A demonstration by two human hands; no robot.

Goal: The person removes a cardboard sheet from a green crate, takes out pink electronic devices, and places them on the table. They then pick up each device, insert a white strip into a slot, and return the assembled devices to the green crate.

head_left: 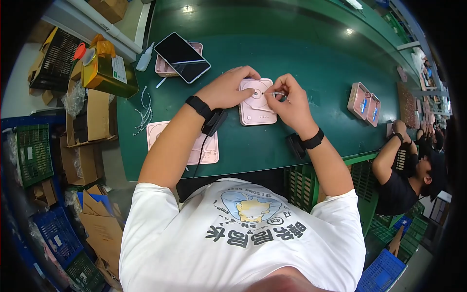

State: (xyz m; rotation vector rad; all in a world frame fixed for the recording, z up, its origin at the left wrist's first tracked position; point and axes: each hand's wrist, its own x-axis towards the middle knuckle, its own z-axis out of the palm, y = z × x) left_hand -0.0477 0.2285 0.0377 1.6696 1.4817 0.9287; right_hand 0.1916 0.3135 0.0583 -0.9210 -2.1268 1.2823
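**On the green bench (311, 63): pinch work over a pink case (258, 105)**

Only one view to go on, the head one. The pink case sits flat on the green bench, set in a little from the near edge. Left hand (227, 88) is part open, bracing the case's left side, thumb down by the round hub (256, 94). Right hand (293, 103) is closed to a fingertip pinch on a thin pale piece (278, 93) just over the case; too small to tell what it is.

My two cents on doing this well: press the left palm steady so nothing skids, pinch close to the tip, and move from the fingers rather than the wrist. I'd go easy on the hub too.

Room-wise, left is the tight side: phone (182, 57) overhanging a pink tray (165, 67) on the far left, pink panel (210, 155) partly hidden by the near edge, black cable (200, 156) passing over it, a possible snag. To the right there's space before the open pink box (357, 95), so I'd swing that way.
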